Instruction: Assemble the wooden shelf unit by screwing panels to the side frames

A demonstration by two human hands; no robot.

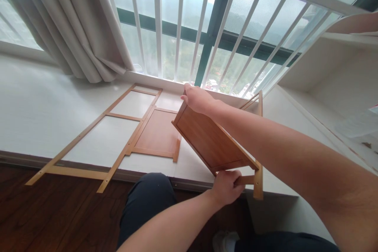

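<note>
A brown wooden panel [211, 138] with a raised border is held tilted above the white ledge. My right hand [196, 96] is closed over its upper left corner. Lower down, my left hand [227, 187] is wrapped round the panel's lower end, by a short crossbar [245, 180]. That crossbar meets a light wooden upright [258, 179] on the right; my right forearm hides part of this upright. To the left, a flat wooden frame [108, 111] with crosspieces lies on the ledge. A second panel [159, 132] lies flat beside it, touching its side rail.
The white ledge [26, 106] runs below a window with white railings [180, 27]. A grey curtain [79, 27] hangs at the left. White shelving [313, 71] stands at the right. Dark wood floor [67, 212] and my knee [147, 201] are below the ledge edge.
</note>
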